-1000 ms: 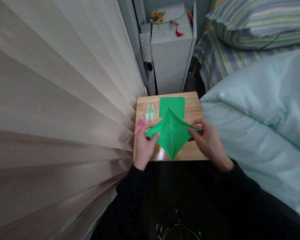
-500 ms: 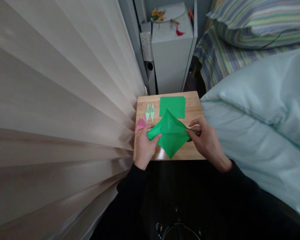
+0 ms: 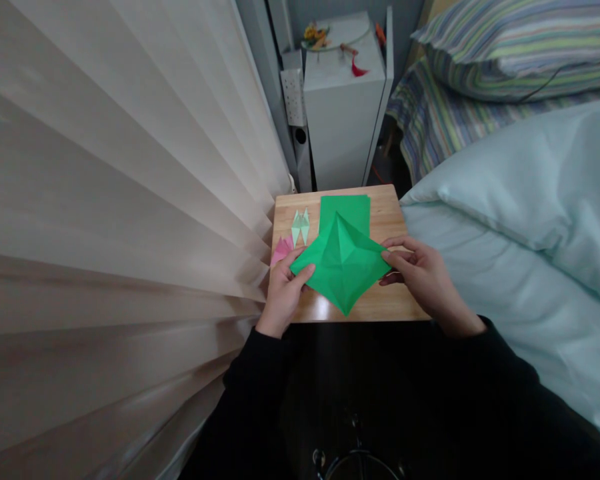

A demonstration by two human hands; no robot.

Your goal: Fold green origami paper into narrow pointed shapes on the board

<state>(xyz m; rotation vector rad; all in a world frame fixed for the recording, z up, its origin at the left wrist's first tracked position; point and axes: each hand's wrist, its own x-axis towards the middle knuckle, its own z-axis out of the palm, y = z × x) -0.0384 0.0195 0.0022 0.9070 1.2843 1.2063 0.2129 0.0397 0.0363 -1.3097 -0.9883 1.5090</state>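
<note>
A creased sheet of green origami paper point(image 3: 343, 267) is spread between my hands like a diamond, one corner pointing away and one toward me. My left hand point(image 3: 286, 287) pinches its left corner, thumb on top. The right corner is gripped between the thumb and fingers of my right hand point(image 3: 417, 270). Behind it, partly covered, lie flat green sheets point(image 3: 345, 207). A pale green folded paper piece point(image 3: 301, 227) and a pink folded paper piece point(image 3: 282, 250) rest near my left fingers.
Everything stands on a small wooden table point(image 3: 385, 200). A pleated curtain point(image 3: 155, 200) borders it on the left, a bed with a pale blue quilt point(image 3: 520, 220) on the right. Beyond is a white cabinet point(image 3: 343, 127) with a red tassel point(image 3: 359, 67) on top.
My hands have moved slightly apart, and the green paper is pulled wider and flatter. Its left corner, curled before, now lies opened out, and the creases show more clearly.
</note>
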